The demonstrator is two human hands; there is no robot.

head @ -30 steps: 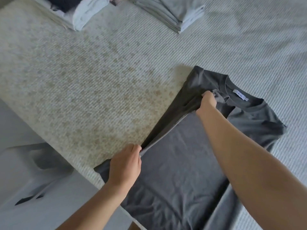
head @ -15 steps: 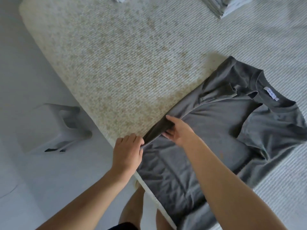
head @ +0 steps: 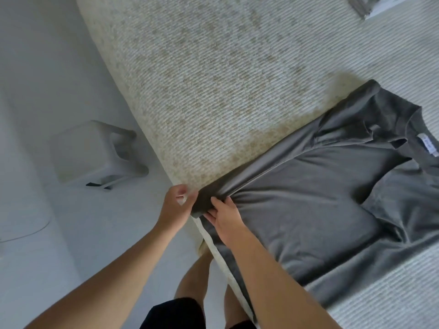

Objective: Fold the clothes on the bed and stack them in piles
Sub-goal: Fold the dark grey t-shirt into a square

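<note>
The person's two hands are close together at the near edge of the bed. The left hand [head: 178, 205] pinches the bottom corner of one dark grey cotton T-shirt [head: 320, 200], with its fingers curled round the folded edge. The right hand [head: 224, 216] sits just beside it on the same corner. Its thumb lies on top of the cloth and its fingers tuck under the fold, so it grips the shirt too. Both bare arms reach in from the bottom of the view.

The shirt lies flat on the bed with its neck far from the hands. One long side is folded over onto the middle, making a straight strip from the hands up to the shoulder. One sleeve on the other side is folded in across the chest. One small white label [head: 427, 144] shows inside the neck hole. The bottom of the shirt reaches the edge of the bed by the person's legs.

The bed has one pale ribbed cover with light brown speckles [head: 213, 79]. At the far top corner, a bit of one pile of folded grey clothes [head: 361, 5] peeks in. On the white floor [head: 47, 67] beside the bed stands one white plastic stool [head: 92, 153]. The person wears black shorts [head: 173, 314].
</note>
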